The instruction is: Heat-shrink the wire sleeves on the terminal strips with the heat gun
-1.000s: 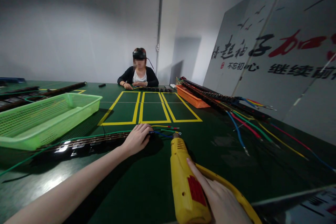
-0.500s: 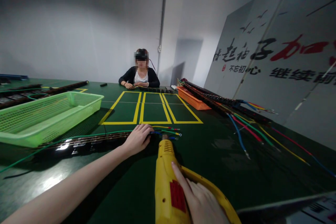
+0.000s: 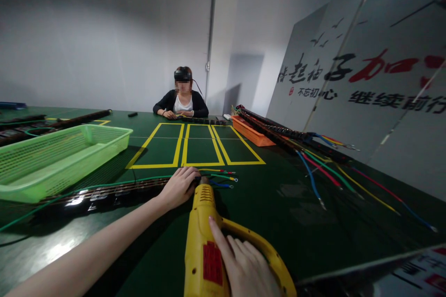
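Observation:
My right hand (image 3: 245, 264) is wrapped round a yellow heat gun (image 3: 204, 236), its index finger lying along the body. The gun's nozzle points away from me, close beside my left hand's fingertips. My left hand (image 3: 181, 185) is closed over the end of a dark, shiny wiring harness (image 3: 114, 195) lying on the table. From under its fingers come several wires (image 3: 218, 180) in yellow, green and blue, tipped with ring terminals. A long green wire (image 3: 149, 177) runs along the harness to the left.
A green basket (image 3: 66, 167) stands at the left. An orange basket (image 3: 251, 132) on the right bears more harnesses (image 3: 278, 125) whose coloured wire ends (image 3: 313, 181) hang over the table. Yellow tape outlines (image 3: 177, 146) mark the middle. A person (image 3: 183, 100) sits opposite.
The heat gun has moved left in my right hand, bringing its nozzle nearer my left fingers. My left hand keeps its place on the harness. The whole view has shifted slightly.

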### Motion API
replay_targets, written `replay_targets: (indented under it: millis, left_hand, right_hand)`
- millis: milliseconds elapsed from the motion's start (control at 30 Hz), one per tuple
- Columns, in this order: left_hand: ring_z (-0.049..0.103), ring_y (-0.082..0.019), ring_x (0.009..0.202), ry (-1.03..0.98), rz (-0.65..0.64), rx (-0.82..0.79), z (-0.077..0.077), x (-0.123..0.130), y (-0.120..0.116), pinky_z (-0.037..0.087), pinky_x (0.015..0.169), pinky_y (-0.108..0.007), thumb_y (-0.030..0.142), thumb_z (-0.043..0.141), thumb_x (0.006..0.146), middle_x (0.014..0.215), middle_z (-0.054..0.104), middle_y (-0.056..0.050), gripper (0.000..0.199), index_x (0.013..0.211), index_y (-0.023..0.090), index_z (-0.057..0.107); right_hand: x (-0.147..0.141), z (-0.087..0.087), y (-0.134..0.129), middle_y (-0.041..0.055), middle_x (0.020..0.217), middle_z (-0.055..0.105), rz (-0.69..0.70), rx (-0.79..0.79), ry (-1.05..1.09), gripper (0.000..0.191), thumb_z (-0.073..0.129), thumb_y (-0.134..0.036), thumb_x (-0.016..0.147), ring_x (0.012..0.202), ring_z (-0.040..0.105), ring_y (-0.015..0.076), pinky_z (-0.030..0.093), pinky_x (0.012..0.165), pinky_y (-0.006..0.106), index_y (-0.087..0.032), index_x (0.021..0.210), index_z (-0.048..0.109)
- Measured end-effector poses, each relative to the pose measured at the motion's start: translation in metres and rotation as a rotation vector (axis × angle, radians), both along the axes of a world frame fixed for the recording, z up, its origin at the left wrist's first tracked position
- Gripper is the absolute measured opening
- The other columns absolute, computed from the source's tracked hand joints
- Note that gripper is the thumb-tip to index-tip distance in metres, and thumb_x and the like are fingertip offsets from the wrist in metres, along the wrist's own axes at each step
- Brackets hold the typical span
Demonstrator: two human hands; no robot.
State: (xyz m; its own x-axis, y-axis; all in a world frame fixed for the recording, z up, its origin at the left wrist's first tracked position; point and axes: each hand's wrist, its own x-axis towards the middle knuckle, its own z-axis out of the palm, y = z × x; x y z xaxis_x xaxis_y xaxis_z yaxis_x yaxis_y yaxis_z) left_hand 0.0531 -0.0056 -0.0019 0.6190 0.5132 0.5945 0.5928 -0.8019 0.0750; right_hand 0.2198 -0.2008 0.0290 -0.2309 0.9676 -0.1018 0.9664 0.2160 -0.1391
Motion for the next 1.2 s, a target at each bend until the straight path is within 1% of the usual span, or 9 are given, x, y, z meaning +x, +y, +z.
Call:
replay_targets:
  millis: [200,300,400,500,633,833,933,1033,1200]
  left_hand:
    - [0.046,-0.019,0.105,0.028,0.006,0.008,0.001,0.0,-0.001,0.038,0.091,-0.036,0.015,0.04,0.083,0.111,0.053,-0.006,0.024,0.105,0.018,0.049]
    - [0.045,-0.021,0.106,0.048,0.022,0.009,0.001,0.0,-0.002,0.038,0.092,-0.037,0.015,0.04,0.082,0.112,0.052,-0.007,0.025,0.105,0.017,0.048]
    - [0.044,-0.022,0.107,0.062,0.034,0.02,0.001,0.001,-0.003,0.038,0.092,-0.038,0.016,0.039,0.082,0.113,0.051,-0.007,0.025,0.106,0.017,0.048]
    - [0.044,-0.022,0.108,0.064,0.036,0.03,0.001,0.001,-0.002,0.037,0.092,-0.038,0.017,0.039,0.083,0.113,0.05,-0.008,0.025,0.106,0.017,0.047]
    - [0.044,-0.021,0.107,0.07,0.041,0.033,-0.001,0.0,0.0,0.038,0.092,-0.038,0.018,0.038,0.084,0.113,0.05,-0.008,0.025,0.107,0.017,0.047]
    - [0.043,-0.02,0.109,0.065,0.034,0.026,-0.002,-0.001,0.0,0.037,0.094,-0.037,0.018,0.038,0.085,0.115,0.049,-0.007,0.025,0.109,0.017,0.047]
    - [0.043,-0.02,0.11,0.066,0.032,0.023,-0.003,-0.001,-0.001,0.036,0.095,-0.037,0.018,0.038,0.085,0.116,0.049,-0.006,0.026,0.11,0.018,0.046]
    - [0.043,-0.02,0.11,0.066,0.045,0.018,-0.002,0.0,-0.001,0.036,0.095,-0.037,0.018,0.038,0.086,0.116,0.049,-0.006,0.026,0.11,0.018,0.046]
    - [0.043,-0.021,0.109,0.072,0.058,0.022,0.0,0.001,-0.003,0.037,0.093,-0.037,0.018,0.038,0.084,0.115,0.05,-0.006,0.026,0.108,0.018,0.046]
  right_hand:
    - [0.014,0.003,-0.001,0.0089,0.123,0.052,-0.011,-0.022,0.097,0.082,0.045,-0.025,0.075,0.112,0.05,0.0257,0.037,0.098,0.045,-0.024,0.144,0.002]
    - [0.024,0.004,-0.004,0.0089,0.129,0.048,-0.023,-0.04,0.14,0.087,0.051,-0.037,0.073,0.116,0.047,0.0266,0.034,0.1,0.045,-0.024,0.145,0.003]
    - [0.034,0.007,-0.008,0.0085,0.131,0.046,-0.016,0.016,0.187,0.097,0.057,-0.052,0.067,0.115,0.047,0.0273,0.035,0.1,0.043,-0.023,0.145,0.008]
    - [0.044,0.011,-0.013,0.0084,0.133,0.044,-0.004,0.085,0.199,0.099,0.061,-0.055,0.063,0.114,0.048,0.0262,0.038,0.099,0.04,-0.021,0.145,0.015]
    - [0.059,0.012,-0.017,0.0061,0.136,0.041,-0.045,0.132,0.2,0.105,0.065,-0.061,0.058,0.114,0.048,0.0247,0.039,0.098,0.037,-0.021,0.144,0.019]
    - [0.083,0.004,-0.017,0.004,0.136,0.041,-0.081,0.089,0.239,0.119,0.067,-0.064,0.053,0.118,0.046,0.0213,0.039,0.099,0.032,-0.022,0.145,0.004]
    - [0.085,0.002,-0.018,0.0042,0.136,0.041,-0.117,0.073,0.237,0.119,0.066,-0.067,0.052,0.119,0.045,0.0228,0.038,0.099,0.034,-0.024,0.145,0.005]
    - [0.079,0.002,-0.02,0.0052,0.138,0.038,-0.157,0.063,0.213,0.12,0.066,-0.066,0.053,0.12,0.043,0.024,0.037,0.101,0.036,-0.022,0.145,0.004]
    - [0.064,0.0,-0.021,0.0098,0.136,0.039,-0.212,0.013,0.211,0.12,0.059,-0.07,0.058,0.117,0.045,0.0268,0.038,0.098,0.042,-0.017,0.145,-0.005]
